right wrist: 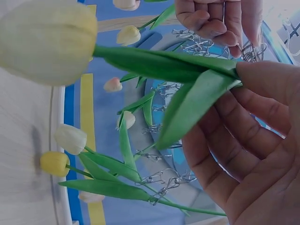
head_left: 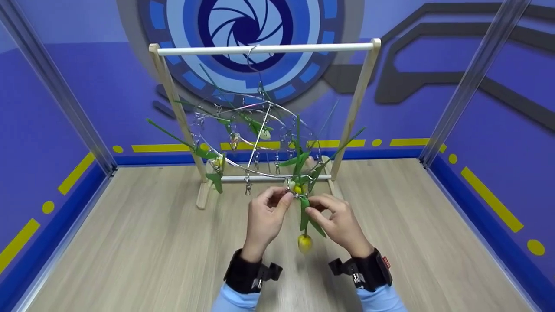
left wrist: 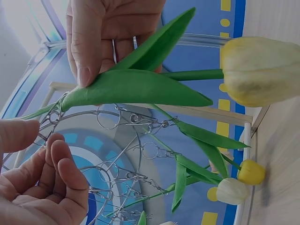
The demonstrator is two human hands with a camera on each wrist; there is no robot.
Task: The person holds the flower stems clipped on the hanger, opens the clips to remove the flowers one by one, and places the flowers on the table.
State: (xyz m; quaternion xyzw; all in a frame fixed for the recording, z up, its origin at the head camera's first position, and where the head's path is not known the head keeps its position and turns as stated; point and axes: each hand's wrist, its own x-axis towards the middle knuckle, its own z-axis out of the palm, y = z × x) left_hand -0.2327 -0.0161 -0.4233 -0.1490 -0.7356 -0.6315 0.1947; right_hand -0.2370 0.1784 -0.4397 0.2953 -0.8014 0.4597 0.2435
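Note:
An artificial tulip (head_left: 305,243) with a pale yellow bloom hangs head down in front of the hanger. Its green leaves (left wrist: 136,87) spread beside the stem. My right hand (head_left: 342,223) pinches the tulip near the base of its leaves, thumb on one side and fingers on the other. With thumb and fingertips, my left hand (head_left: 265,219) pinches a wire clip (right wrist: 251,54) at the hanger's near rim. The tulip's stem end meets this clip (left wrist: 55,114); whether the jaws grip it I cannot tell. Just behind are a yellow tulip (left wrist: 251,172) and a white tulip (left wrist: 232,191), clipped upside down.
The round wire hanger (head_left: 260,138) hangs by a hook from the white bar (head_left: 303,47) of a wooden stand (head_left: 360,95). More clips (head_left: 248,184) dangle round it, some holding tulips (head_left: 218,163). Beneath lies a wood-grain table (head_left: 151,242), with blue-purple panels (head_left: 86,99) around.

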